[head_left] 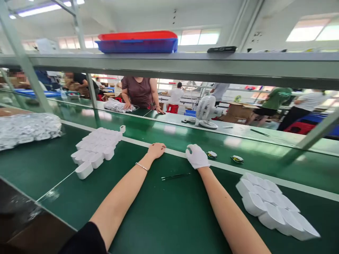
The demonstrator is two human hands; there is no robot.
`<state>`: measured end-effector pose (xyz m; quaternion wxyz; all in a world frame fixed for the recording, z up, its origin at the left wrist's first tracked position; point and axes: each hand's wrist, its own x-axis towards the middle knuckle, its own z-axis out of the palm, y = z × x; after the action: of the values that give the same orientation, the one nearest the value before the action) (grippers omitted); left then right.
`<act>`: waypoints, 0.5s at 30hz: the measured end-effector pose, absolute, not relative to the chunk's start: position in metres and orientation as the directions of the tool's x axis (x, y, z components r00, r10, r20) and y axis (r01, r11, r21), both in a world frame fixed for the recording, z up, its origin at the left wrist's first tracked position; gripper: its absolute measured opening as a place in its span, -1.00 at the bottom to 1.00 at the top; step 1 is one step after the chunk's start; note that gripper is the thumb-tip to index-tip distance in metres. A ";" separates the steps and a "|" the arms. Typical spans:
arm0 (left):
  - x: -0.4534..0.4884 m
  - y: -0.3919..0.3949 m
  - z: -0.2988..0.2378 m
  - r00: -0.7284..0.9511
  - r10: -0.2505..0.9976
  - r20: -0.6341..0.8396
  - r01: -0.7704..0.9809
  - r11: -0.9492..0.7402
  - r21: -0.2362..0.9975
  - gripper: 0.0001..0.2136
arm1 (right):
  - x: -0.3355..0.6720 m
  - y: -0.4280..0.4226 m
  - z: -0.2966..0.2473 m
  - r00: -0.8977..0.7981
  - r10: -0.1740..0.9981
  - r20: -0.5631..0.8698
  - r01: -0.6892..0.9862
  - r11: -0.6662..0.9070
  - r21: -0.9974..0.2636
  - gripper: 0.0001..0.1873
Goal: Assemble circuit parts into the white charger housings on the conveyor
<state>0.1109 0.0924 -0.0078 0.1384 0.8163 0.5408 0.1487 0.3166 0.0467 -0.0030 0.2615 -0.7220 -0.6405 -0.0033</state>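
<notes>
My bare left hand [156,150] rests on the green bench with its fingers curled over the white stripe [174,152] at the bench's far edge; it holds nothing I can see. My right hand [197,156], in a white glove, grips the same edge, fingers bent down. Black tweezers [175,175] lie on the green mat between my forearms. A cluster of white plastic cases [95,150] sits to the left, and another group of white cases [272,205] lies to the right.
Two small dark parts [212,154] [237,159] lie on the conveyor belt beyond my hands. A bag of silvery parts [28,128] sits far left. A white fan [206,111] stands across the belt. A person in a brown shirt [139,91] stands opposite. Red and blue trays [137,42] sit on the overhead shelf.
</notes>
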 end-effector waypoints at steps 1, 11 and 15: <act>0.111 0.093 -0.009 0.375 0.922 0.096 0.840 -0.382 0.385 -0.75 | 0.320 0.045 -0.002 0.230 0.899 0.372 0.929 -0.089 -0.360 -0.72; 0.109 0.092 -0.009 0.374 0.921 0.106 0.842 -0.385 0.378 -0.76 | 0.357 0.042 -0.009 0.535 0.799 0.274 0.824 -0.422 -0.378 -0.20; 0.112 0.084 -0.005 0.333 0.937 0.100 0.864 -0.346 0.365 -0.77 | 0.356 0.046 -0.004 0.509 0.837 0.199 0.836 -0.427 -0.344 -0.44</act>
<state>0.1120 0.0840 -0.0052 0.1240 0.8071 0.5580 0.1479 0.3556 0.0462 -0.0040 0.2030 -0.8446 -0.4955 0.0013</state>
